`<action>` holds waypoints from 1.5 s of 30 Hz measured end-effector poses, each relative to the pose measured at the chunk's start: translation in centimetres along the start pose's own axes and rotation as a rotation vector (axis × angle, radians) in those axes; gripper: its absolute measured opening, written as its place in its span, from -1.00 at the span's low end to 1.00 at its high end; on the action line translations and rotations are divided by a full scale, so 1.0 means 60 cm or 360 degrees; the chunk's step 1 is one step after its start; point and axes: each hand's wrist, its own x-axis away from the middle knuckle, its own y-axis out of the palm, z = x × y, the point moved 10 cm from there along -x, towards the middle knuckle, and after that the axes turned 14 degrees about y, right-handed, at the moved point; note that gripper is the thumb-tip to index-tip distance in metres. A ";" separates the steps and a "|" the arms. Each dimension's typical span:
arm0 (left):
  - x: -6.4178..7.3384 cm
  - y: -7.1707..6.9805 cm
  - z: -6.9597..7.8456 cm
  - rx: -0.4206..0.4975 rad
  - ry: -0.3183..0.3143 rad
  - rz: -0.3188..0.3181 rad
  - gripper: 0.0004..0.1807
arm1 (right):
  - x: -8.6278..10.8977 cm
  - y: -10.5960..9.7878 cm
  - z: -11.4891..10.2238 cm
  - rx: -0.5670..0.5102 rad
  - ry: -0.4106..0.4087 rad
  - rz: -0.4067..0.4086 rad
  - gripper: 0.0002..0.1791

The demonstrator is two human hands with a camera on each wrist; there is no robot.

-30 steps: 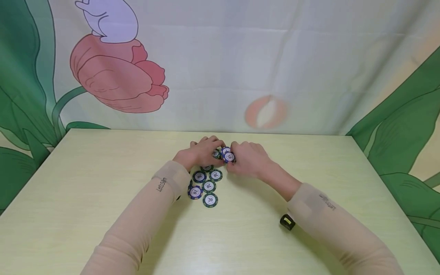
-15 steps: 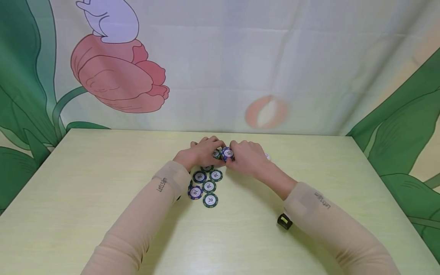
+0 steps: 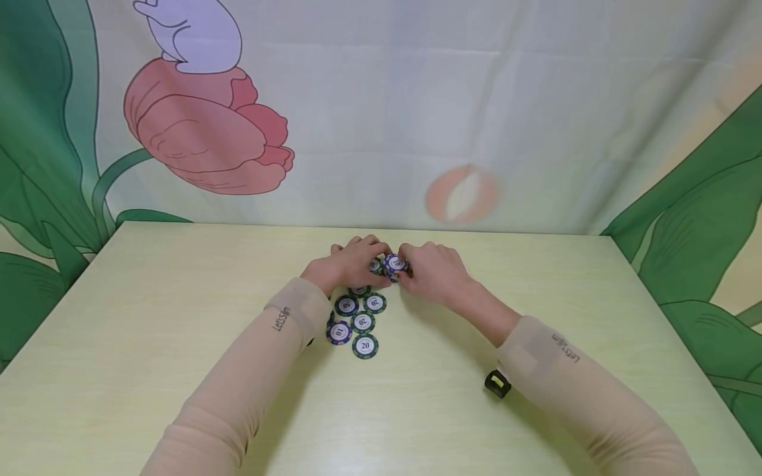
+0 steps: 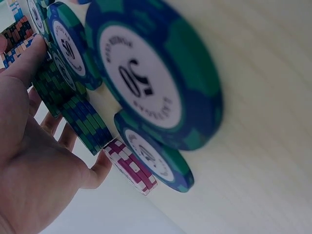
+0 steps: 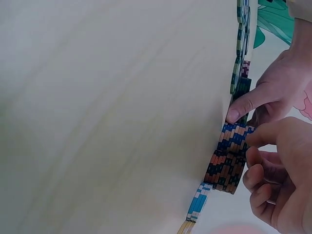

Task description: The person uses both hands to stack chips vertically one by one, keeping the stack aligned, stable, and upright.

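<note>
Poker chips stand in stacks side by side toward the far edge of the table. My left hand (image 3: 351, 261) curves round part of this row: its thumb lies along the near side and its fingers reach behind green chips (image 4: 53, 85) and blue-green chips (image 4: 85, 122). The thumb tip touches a blue stack (image 5: 233, 138) whose top chip reads 10. My right hand (image 3: 437, 271) pinches at the upper part of that blue stack, its other fingers curled; its far fingertips are partly hidden. A dark stack with orange marks (image 5: 224, 170) stands right beside the blue one.
Several loose chips (image 3: 363, 322) lie flat nearer to me, marked 10, 20 and 50. A maroon-and-white stack (image 4: 129, 165) ends the row on the left. Light blue chips (image 5: 200, 200) and yellow ones (image 5: 185, 227) stand at the right. A printed curtain (image 3: 357, 132) hangs behind the table (image 3: 149, 297).
The 10 chip that overhung the blue stack one second ago now sits squarely on it. My right hand moved slightly left, then slightly back right. The left hand stays in place.
</note>
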 end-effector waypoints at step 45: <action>0.039 -0.017 -0.027 -0.0009 -0.0031 0.0005 -0.11 | -0.033 0.021 -0.023 -0.0117 -0.0083 -0.0158 -0.40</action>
